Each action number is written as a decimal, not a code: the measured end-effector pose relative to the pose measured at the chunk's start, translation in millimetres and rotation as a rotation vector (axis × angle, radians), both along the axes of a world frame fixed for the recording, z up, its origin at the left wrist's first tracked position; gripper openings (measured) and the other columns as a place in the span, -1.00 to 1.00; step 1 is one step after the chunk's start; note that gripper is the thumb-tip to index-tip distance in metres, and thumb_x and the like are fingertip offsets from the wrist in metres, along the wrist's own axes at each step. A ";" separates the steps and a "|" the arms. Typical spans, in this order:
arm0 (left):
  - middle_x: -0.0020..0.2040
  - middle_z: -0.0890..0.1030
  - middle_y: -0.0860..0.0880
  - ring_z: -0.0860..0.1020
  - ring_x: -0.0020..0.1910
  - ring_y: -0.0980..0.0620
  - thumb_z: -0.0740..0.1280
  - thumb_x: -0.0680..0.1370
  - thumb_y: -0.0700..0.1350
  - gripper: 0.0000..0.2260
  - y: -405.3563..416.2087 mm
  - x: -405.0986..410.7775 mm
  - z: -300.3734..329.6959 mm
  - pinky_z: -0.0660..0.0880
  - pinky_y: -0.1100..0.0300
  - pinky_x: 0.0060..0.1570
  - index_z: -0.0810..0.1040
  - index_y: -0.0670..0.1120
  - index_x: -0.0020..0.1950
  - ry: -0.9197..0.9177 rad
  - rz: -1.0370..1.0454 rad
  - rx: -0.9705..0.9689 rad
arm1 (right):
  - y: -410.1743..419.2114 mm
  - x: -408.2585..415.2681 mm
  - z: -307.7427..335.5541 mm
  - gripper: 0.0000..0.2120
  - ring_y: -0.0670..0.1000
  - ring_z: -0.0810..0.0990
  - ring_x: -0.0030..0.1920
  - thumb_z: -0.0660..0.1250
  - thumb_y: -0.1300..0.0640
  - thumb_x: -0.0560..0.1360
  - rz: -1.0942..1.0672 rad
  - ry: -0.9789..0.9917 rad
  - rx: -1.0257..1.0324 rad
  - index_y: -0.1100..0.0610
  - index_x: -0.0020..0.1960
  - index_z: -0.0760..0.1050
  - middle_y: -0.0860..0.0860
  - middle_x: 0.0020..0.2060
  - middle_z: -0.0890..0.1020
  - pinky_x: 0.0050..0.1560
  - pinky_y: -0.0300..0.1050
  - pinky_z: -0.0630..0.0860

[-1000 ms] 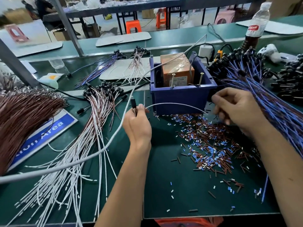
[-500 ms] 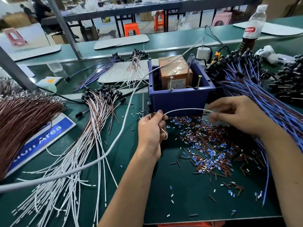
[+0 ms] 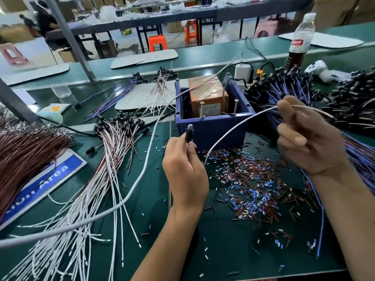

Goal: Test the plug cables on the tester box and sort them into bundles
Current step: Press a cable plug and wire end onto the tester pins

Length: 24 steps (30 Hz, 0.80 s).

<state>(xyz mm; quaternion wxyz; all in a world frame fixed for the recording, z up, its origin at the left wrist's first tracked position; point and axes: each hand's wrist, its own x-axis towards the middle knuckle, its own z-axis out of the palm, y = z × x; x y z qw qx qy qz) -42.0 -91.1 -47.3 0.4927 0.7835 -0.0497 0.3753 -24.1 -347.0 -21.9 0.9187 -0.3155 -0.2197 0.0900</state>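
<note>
Workbench (image 3: 203, 240), green-matted, carrying sorted cable stock: a white-and-brown bundle (image 3: 97, 179) at left, a blue bundle (image 3: 288, 92) at right behind the hands, and a scatter of cut insulation pieces (image 3: 249, 185) in front of the blue tester box (image 3: 211, 126). The box holds an orange unit with two upright screws at its near wall.

Change since half a second ago: both hands have risen from the mat. The left hand (image 3: 185, 173), previously low against the box front, is now lifted and turned so that the black plug (image 3: 189, 133) stands upright above its pinching fingertips, just before the box. The right hand (image 3: 308, 134) has likewise moved up and outward, its fingers curled round the far end of the white cable (image 3: 243, 123), which now arcs taut-looking between the two hands rather than drooping near the mat.

Interpretation: one cable is isolated from the piles and presented plug-first; neither end touches the screws yet, so the test contact appears still to come, with sorting after it.
</note>
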 end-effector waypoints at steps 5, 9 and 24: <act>-0.26 0.66 0.00 0.63 -0.26 0.10 0.35 0.65 -0.22 -0.91 -1.3 10.0 15.2 0.54 0.20 -0.17 0.64 -0.20 0.08 -0.027 0.002 -0.219 | 13.4 3.8 -1.1 -0.71 -0.15 0.46 -0.48 0.18 0.05 0.63 -0.398 -0.023 -0.300 0.04 0.01 0.69 -0.08 -0.21 0.72 -0.51 -0.33 0.27; -0.26 0.70 -0.03 0.69 -0.24 0.02 0.41 0.61 -0.21 -0.88 -5.5 21.3 24.0 0.54 0.21 -0.13 0.57 -0.03 -0.08 0.022 -0.062 -0.465 | 23.2 6.5 -3.7 -0.68 -0.08 0.30 -0.52 0.23 -0.01 0.64 -0.421 0.006 -0.451 0.08 -0.15 0.65 -0.02 -0.48 0.49 -0.46 -0.22 0.18; -0.37 0.65 0.10 0.58 -0.33 0.22 0.36 0.59 -0.28 -0.81 -17.2 29.6 13.5 0.45 0.41 -0.23 0.63 -0.11 -0.20 0.163 -0.120 -0.527 | 75.7 10.6 -5.1 -0.56 -0.06 0.13 -0.59 0.17 0.01 0.72 -0.242 0.088 -0.608 0.15 -0.30 0.42 0.03 -0.56 0.22 -0.57 -0.29 0.09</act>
